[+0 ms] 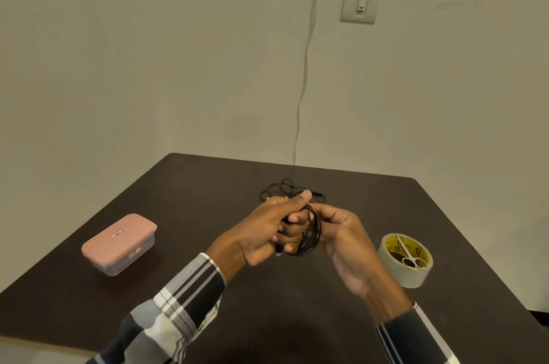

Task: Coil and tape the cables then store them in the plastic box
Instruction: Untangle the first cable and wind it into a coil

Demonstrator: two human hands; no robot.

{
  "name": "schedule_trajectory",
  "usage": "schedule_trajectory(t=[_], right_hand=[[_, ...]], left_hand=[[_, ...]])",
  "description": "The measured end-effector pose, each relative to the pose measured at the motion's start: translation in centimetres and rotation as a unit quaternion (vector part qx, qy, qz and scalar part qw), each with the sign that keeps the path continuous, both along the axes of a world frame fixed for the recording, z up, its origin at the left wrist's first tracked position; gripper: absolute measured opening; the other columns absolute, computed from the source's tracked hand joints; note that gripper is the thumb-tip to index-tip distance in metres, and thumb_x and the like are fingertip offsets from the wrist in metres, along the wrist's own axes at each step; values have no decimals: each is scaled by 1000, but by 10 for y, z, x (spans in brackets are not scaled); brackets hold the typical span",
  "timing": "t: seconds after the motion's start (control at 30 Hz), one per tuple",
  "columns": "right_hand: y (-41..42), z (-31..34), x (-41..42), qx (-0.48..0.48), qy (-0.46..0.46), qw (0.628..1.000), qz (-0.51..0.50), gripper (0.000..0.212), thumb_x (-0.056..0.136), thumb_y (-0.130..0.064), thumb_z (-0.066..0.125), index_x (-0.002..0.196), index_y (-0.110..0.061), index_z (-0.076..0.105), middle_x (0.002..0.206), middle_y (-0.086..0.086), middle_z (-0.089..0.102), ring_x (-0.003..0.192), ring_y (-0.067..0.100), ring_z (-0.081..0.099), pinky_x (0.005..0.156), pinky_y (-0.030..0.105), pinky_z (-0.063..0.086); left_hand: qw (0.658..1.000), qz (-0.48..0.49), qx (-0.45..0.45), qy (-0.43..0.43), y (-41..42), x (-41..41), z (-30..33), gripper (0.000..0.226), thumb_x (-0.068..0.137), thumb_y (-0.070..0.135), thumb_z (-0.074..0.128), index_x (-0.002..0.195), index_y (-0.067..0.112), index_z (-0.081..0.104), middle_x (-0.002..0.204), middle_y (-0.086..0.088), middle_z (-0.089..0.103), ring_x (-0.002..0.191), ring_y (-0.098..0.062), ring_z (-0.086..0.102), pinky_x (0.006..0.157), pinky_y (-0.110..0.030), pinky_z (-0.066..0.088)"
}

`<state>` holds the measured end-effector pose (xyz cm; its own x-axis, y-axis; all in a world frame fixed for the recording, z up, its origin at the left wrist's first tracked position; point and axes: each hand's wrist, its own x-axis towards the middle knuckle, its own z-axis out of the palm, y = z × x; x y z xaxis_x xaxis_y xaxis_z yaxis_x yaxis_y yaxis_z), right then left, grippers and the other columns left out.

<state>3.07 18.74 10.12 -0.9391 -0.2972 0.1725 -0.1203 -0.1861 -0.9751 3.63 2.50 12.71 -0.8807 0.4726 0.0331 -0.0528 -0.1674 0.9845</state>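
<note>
From the head camera, looking down over a dark counter (208, 215) pushed into the corner of a pale-walled room, both hands meet above its middle. The left hand (264, 233) comes in from a plaid sleeve (184, 298), its thumb stretched forward over the top and its fingers (292, 218) curled around a bundle of black cable (313, 233) wound into loops. The loops hang between the two hands, just off the counter. The right hand (341, 233) comes in from a dark striped cuff (416, 334); it is somewhat blurred, but its fingers are bent inward and pinch the far side of the same coil.

Behind the hands, nearer the wall, a loose tangle of thin black wire (285, 188) lies on the counter, with a small yellow bit showing at its near edge.

To the left, well apart from the hands, sits the plastic box (118, 245), clear-bodied with a pink lid on top and small labels on the lid and on the side. To the right, near the right wrist, a roll of tape (405, 259) lies flat, and a small pair of scissors (410, 256) rests across its open core.

On the wall a pale cord (306, 66) runs down from a fitting at the top to behind the counter, and a light switch (361, 3) is mounted to its right.
</note>
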Motion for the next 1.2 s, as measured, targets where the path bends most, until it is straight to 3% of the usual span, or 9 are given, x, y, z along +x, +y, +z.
schedule_trajectory(t=[0.07, 0.17, 0.3, 0.43, 0.53, 0.8, 0.97, 1.07, 1.2], right_hand=[[2, -4, 3, -15, -27, 999, 13, 27, 94, -15, 56, 108, -1, 74, 111, 28, 71, 109, 51, 63, 101, 67, 45], [4, -9, 10, -22, -29, 999, 26, 34, 101, -31, 52, 111, -8, 75, 114, 23, 72, 107, 44, 67, 98, 54, 52], [3, -18, 12, 13, -18, 1000, 4, 19, 93, -9, 64, 108, -8, 76, 106, 20, 75, 97, 35, 73, 81, 32, 57], [2, -25, 10, 66, -41, 996, -39, 20, 98, -8, 58, 95, -11, 78, 94, 16, 77, 85, 33, 69, 74, 33, 54], [4, -28, 8, 83, -60, 993, -53, 21, 99, -10, 56, 93, -9, 76, 97, 21, 75, 90, 43, 66, 84, 53, 52], [6, -23, 4, 33, -111, 993, -11, 22, 100, -8, 51, 102, -3, 72, 106, 22, 74, 101, 30, 69, 95, 50, 52], [4, -25, 4, -22, -147, 989, -3, 24, 98, -5, 47, 106, -2, 70, 102, 16, 73, 93, 23, 70, 95, 49, 52], [2, -28, 4, 9, -119, 992, -33, 20, 98, -6, 51, 103, -3, 71, 94, 15, 75, 81, 24, 70, 83, 42, 53], [1, -34, 4, 68, -63, 991, -96, 18, 97, -7, 58, 94, -9, 75, 91, 17, 75, 85, 36, 72, 86, 44, 56]], left_hand=[[1000, 4, -11, -1, -2, 0, 0, 50, 101, 42, 47, 56, 21, 40, 48, 7, 23, 38, -6, 18, 42, -18, 31], [999, 10, -39, 3, -3, -2, -2, 50, 101, 40, 49, 56, 21, 39, 48, 6, 23, 39, -7, 18, 42, -19, 31], [994, 32, -102, 6, 0, -3, -7, 53, 99, 40, 52, 53, 21, 38, 46, 6, 25, 38, -8, 20, 45, -21, 34], [983, 47, -177, 26, 5, -1, -13, 56, 99, 39, 52, 47, 22, 44, 47, 4, 30, 39, -12, 26, 53, -26, 46], [971, 109, -204, 64, 10, -2, -18, 56, 98, 38, 56, 45, 21, 53, 45, 2, 43, 39, -15, 41, 51, -22, 46], [910, 293, -215, 198, 21, -9, -37, 50, 95, 41, 59, 57, 8, 62, 49, 2, 59, 44, -9, 57, 46, -23, 45], [883, 341, -200, 254, 25, -10, -53, 52, 95, 47, 57, 63, 7, 60, 58, -11, 60, 55, -28, 61, 48, -44, 52], [901, 338, -165, 217, 31, -6, -58, 52, 96, 46, 56, 70, 2, 60, 62, -12, 61, 51, -22, 61, 43, -32, 50], [934, 316, -105, 131, 33, -5, -62, 48, 97, 42, 55, 62, 10, 53, 44, 7, 45, 38, -7, 45, 44, -27, 43]])
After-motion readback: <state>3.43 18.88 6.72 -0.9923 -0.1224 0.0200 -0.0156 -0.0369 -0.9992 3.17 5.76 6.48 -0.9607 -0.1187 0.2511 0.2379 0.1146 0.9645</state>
